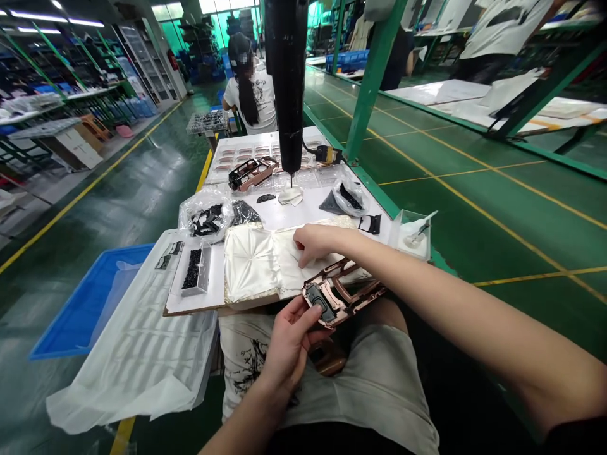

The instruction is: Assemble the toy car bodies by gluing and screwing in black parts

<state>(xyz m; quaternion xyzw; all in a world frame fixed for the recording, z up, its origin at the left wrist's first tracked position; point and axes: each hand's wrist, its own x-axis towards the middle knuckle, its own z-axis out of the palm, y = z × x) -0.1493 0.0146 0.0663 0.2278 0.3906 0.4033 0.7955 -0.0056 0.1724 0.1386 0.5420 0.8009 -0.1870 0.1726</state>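
Note:
My left hand [296, 328] grips the near end of a copper-coloured car body shell [348, 291], its thumb on a dark panel inside. The shell is tilted over my lap, at the front edge of the table. Above and behind it, my right hand [310, 243] rests at a white padded cloth [251, 262], fingertips pinched together and pointing down; anything between them is too small to make out. A black powered screwdriver [290, 95] hangs upright over the table, its tip above a crumpled white piece [291, 195].
Another copper car shell [251, 173] lies farther back. At the left are a bag of black parts [207, 218] and a box of small black pieces [194, 270]. A clear container [413, 235] stands right. A person [251, 88] sits beyond the table.

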